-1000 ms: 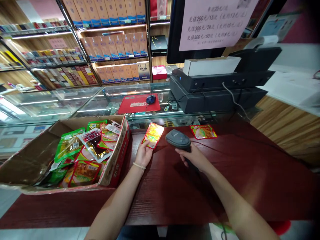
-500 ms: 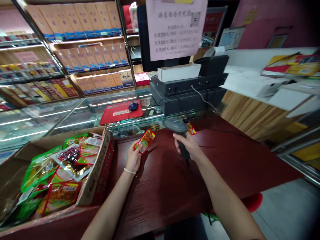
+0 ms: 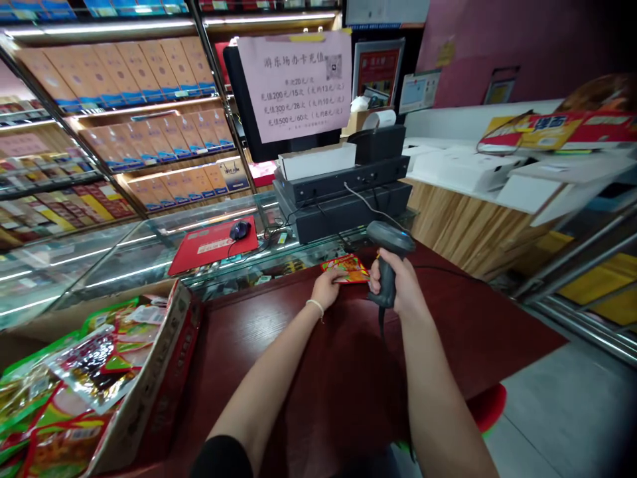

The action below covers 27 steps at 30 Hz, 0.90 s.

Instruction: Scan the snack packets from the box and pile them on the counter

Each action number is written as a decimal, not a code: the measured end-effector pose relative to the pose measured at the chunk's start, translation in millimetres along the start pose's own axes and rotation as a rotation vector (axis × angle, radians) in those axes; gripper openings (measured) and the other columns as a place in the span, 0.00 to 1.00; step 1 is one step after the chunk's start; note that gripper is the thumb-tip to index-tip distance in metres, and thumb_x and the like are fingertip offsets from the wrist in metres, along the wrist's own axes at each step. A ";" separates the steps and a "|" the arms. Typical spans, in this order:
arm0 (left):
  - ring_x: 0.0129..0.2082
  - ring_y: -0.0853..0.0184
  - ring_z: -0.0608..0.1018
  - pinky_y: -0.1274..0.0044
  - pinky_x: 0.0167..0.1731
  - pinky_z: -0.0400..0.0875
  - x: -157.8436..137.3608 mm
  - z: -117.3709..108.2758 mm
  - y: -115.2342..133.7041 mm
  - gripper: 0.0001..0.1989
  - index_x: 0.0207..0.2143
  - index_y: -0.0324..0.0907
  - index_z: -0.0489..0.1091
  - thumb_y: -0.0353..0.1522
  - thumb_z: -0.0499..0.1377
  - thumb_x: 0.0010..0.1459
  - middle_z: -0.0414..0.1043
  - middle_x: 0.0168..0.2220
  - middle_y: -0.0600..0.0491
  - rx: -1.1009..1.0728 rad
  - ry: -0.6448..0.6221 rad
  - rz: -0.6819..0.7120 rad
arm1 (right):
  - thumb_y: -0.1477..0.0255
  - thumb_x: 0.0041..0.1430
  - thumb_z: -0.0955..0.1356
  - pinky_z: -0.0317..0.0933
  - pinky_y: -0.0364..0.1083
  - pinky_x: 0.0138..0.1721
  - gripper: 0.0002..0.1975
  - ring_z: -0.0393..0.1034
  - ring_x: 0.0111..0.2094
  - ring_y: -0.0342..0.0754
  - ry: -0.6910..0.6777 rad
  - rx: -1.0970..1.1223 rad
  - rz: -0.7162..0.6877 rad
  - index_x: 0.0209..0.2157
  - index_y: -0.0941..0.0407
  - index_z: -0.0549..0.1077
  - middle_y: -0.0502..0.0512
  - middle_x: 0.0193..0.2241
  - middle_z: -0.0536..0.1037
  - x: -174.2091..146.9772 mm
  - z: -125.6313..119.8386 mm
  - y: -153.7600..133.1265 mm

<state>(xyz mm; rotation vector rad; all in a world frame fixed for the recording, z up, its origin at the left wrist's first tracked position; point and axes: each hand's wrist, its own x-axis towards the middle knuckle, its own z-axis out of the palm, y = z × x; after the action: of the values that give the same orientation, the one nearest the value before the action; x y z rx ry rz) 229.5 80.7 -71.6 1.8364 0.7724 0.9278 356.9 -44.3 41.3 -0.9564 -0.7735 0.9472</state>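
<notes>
Scanner gripped in the right hand, packet at the left hand

An open carton on the left holds a heap of packets edged in green and red, with a silver-edged pouch on top. The red-edged packet lies at the bench's far edge, its long axis running left to right. The left fingers touch its near left end; I cannot tell whether they pinch it. The right fingers are clenched around the scanner's handle, which stands roughly upright, its head extending leftward above the packet's right side. A pink sheet on the monitor reads "游乐场办卡充值", with "充值200元/15次" below. The carton's side lettering is unreadable.
</notes>
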 end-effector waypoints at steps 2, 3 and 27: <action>0.58 0.55 0.69 0.58 0.63 0.52 4.9 6.3 1.5 0.25 0.44 0.44 0.78 0.17 0.57 0.44 0.74 0.52 0.44 0.137 -0.088 -0.001 | 0.58 0.56 0.69 0.56 0.41 0.12 0.15 0.59 0.12 0.41 -0.005 0.023 0.009 0.27 0.53 0.66 0.45 0.15 0.67 -0.3 0.7 -0.9; 0.62 0.52 0.64 0.54 0.64 0.45 5.0 6.7 2.8 0.28 0.46 0.45 0.76 0.17 0.57 0.42 0.71 0.56 0.44 0.192 -0.126 -0.015 | 0.58 0.56 0.69 0.56 0.41 0.12 0.14 0.60 0.12 0.42 -0.010 0.027 0.017 0.27 0.53 0.66 0.45 0.15 0.68 -0.7 1.2 -1.7; 0.48 0.61 0.75 0.70 0.51 0.66 -170.0 -250.6 143.8 0.13 0.46 0.44 0.75 0.31 0.59 0.57 0.76 0.47 0.49 0.399 0.417 0.070 | 0.61 0.55 0.71 0.56 0.42 0.13 0.14 0.60 0.14 0.42 -0.425 -0.115 0.297 0.24 0.53 0.68 0.47 0.16 0.67 -43.4 104.9 43.1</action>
<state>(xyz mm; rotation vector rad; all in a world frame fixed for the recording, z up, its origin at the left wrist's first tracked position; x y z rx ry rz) -53.0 -2.3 89.0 2.0445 1.2274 1.2975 235.7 -39.3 36.5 -1.0002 -1.0694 1.4050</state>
